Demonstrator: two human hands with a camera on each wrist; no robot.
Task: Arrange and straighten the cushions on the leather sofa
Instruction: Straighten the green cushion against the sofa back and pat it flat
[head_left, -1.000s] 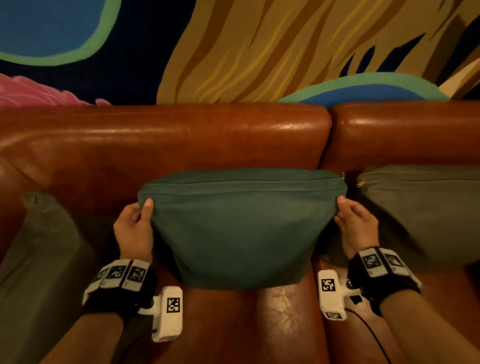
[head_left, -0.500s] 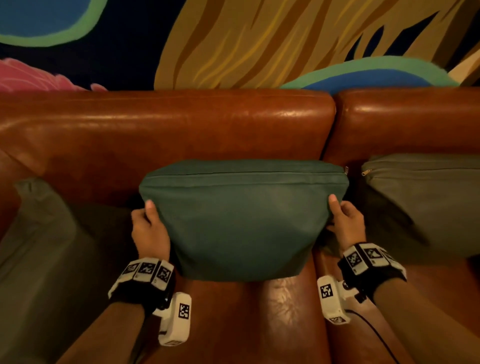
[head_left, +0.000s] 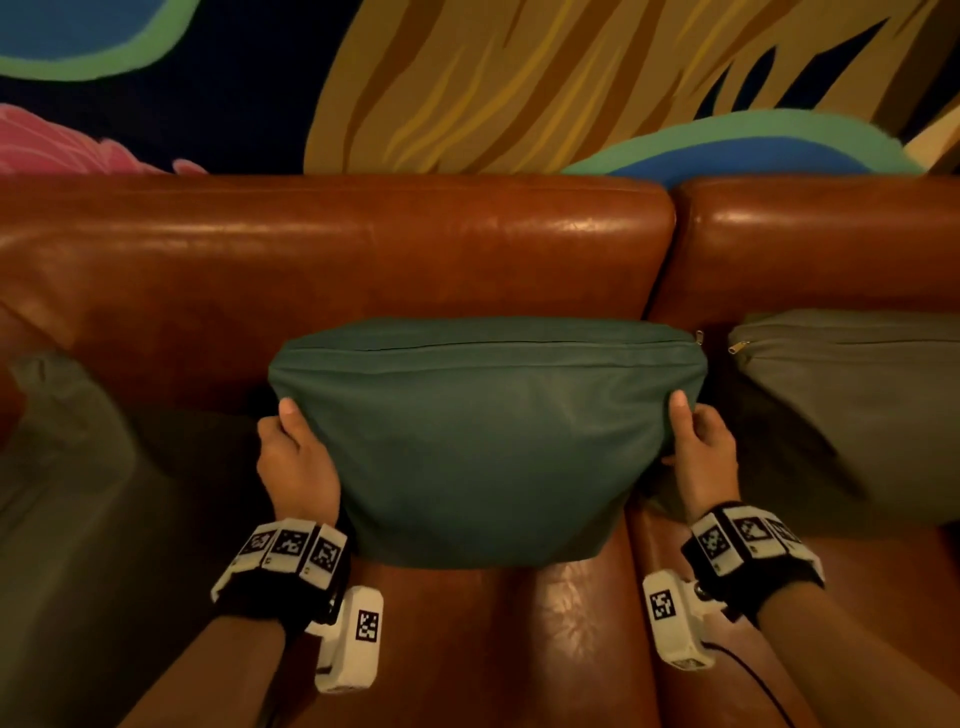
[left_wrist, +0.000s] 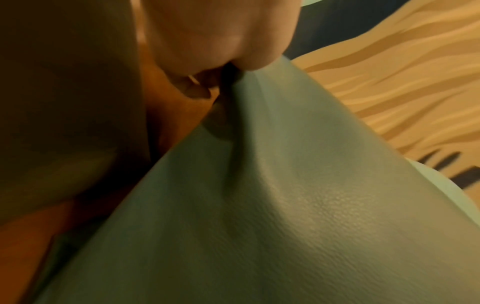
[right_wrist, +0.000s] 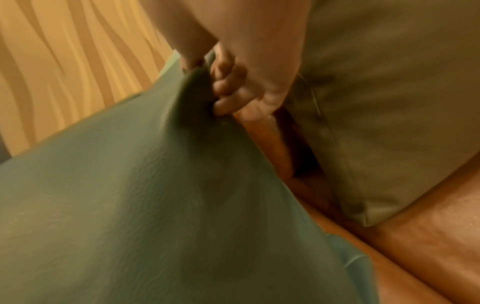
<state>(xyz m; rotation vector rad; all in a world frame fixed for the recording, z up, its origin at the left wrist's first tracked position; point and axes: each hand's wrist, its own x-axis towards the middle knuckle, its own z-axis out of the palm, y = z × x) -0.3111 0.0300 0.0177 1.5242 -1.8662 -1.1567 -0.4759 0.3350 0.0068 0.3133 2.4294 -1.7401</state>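
A teal green cushion (head_left: 483, 441) stands upright against the backrest of the brown leather sofa (head_left: 332, 260), zip edge on top. My left hand (head_left: 293, 447) grips its left side, thumb on the front face. My right hand (head_left: 698, 441) grips its right side the same way. In the left wrist view the left hand (left_wrist: 221, 67) pinches a fold of the teal green cushion (left_wrist: 259, 205). In the right wrist view the right hand (right_wrist: 221, 86) has its fingers curled into the edge of the teal green cushion (right_wrist: 130, 195).
An olive cushion (head_left: 852, 410) leans on the backrest just to the right, also visible as the olive cushion (right_wrist: 389, 102). Another olive cushion (head_left: 62, 467) lies at the left. The seat (head_left: 519, 639) in front is bare leather. A painted mural wall (head_left: 519, 78) rises behind.
Both hands slid down from the cushion's top corners to its sides and moved slightly inward. The cushion stays against the backrest.
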